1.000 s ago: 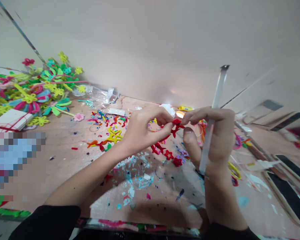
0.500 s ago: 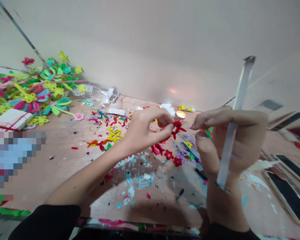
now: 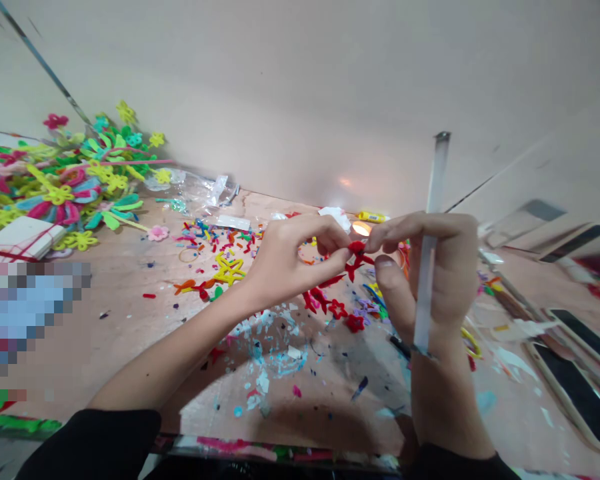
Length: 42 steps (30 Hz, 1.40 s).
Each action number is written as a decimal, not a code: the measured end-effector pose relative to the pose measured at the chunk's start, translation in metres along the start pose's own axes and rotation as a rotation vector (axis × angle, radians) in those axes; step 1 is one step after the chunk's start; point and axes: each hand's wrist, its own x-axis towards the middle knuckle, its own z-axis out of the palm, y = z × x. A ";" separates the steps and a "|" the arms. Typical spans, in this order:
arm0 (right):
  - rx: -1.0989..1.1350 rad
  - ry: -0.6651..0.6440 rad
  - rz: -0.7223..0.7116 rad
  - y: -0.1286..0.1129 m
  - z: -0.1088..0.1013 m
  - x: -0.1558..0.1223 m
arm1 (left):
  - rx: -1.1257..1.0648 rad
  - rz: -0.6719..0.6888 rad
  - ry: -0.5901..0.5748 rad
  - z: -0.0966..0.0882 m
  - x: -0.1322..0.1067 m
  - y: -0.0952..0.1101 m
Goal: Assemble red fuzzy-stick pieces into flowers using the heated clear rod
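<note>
My left hand pinches a small red star-like flower of fuzzy pipe cleaner between thumb and forefinger. A translucent glue stick with a dark, burnt-looking end stands nearly upright in my right hand, tucked across the fingers. The right forefinger and thumb reach the right side of the red flower; whether they grip it I cannot tell. Just behind the fingertips is a lit candle. Below the hands, red pipe-cleaner flowers lie on the table.
Coloured pipe-cleaner flowers are heaped at the left beside a white box. Scraps and a yellow star lie near my left arm. A yellow glue tube rests by the wall. Phones lie at the right.
My right hand has moved left with the glue stick, bringing its fingertips up to the red flower. The left hand has stayed almost in place.
</note>
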 end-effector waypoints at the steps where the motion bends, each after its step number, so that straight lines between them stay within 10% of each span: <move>1: 0.016 -0.002 0.003 0.001 0.000 0.000 | -0.006 -0.003 -0.006 0.000 0.000 0.000; 13: 0.259 -0.026 0.090 -0.002 0.001 0.005 | -0.106 0.002 -0.067 -0.001 -0.001 -0.001; 21: -0.078 -0.093 0.040 0.009 -0.008 0.006 | -0.140 0.008 -0.069 -0.003 0.000 0.002; 29: -0.070 0.061 0.040 0.009 -0.011 0.008 | -0.106 -0.092 0.066 -0.001 0.001 -0.003; 42: -0.207 -0.054 -0.074 -0.014 -0.005 0.006 | 0.088 0.028 0.242 0.002 0.000 0.006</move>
